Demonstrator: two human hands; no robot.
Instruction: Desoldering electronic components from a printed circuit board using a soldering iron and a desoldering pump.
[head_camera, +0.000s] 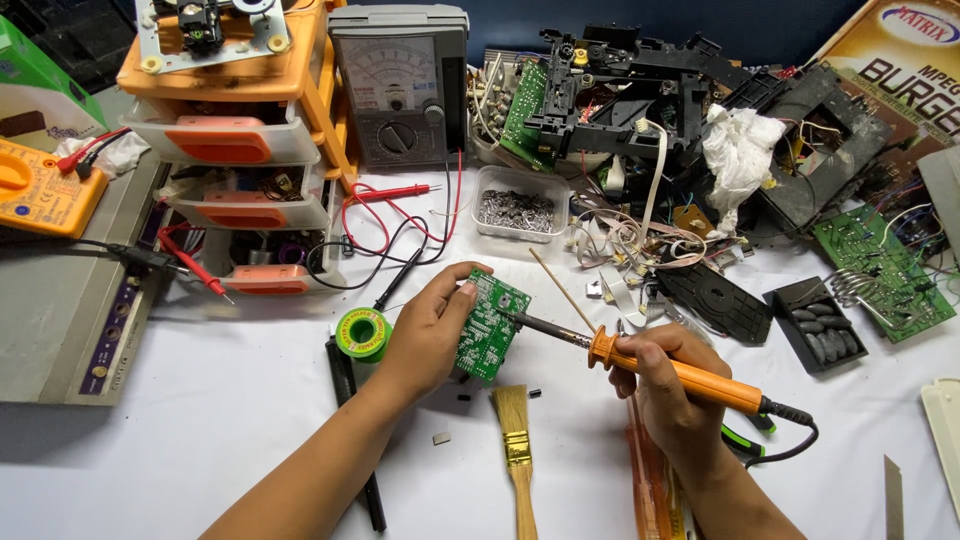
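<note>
Holding the small green circuit board (491, 325) upright in its grip, the left hand (430, 335) is steadying it mid-surface while the right hand (668, 385), clenched around the orange soldering iron (668, 369), is touching its tip to the board's 3 o'clock edge, with the solder spool (362, 333) lying at 9 o'clock.

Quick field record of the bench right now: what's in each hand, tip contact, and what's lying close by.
left hand: holds small green circuit board, tilted up on edge
right hand: grips orange soldering iron
iron tip: meets the board's right edge
near left hand: green solder spool
below board: wooden brush
behind board: clear tub of small metal parts
surface: white table
</note>
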